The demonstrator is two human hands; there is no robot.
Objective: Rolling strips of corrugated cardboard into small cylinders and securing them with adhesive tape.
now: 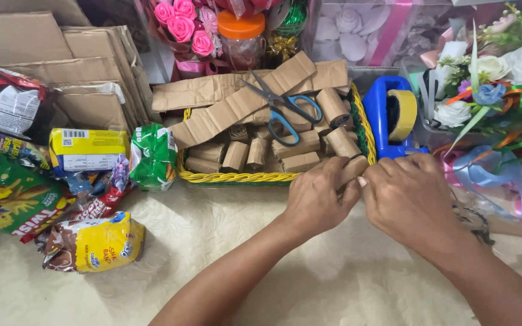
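My left hand (316, 196) and my right hand (407, 196) meet just in front of a yellow wicker basket (237, 177), and together they grip a small roll of brown corrugated cardboard (354, 167). The roll sticks up between my fingers at the basket's near right corner. Several similar cardboard rolls (261, 154) lie inside the basket. Long flat cardboard strips (237, 105) rest across its far side, with blue-handled scissors (285, 108) lying on top of them.
A blue tape dispenser (388, 115) with a yellowish roll stands right of the basket. Snack packets (95, 241) are heaped at the left, below folded cardboard boxes (92, 66). Artificial flowers and ribbons (496, 90) crowd the right side. A cream cloth (212, 253) covers the surface.
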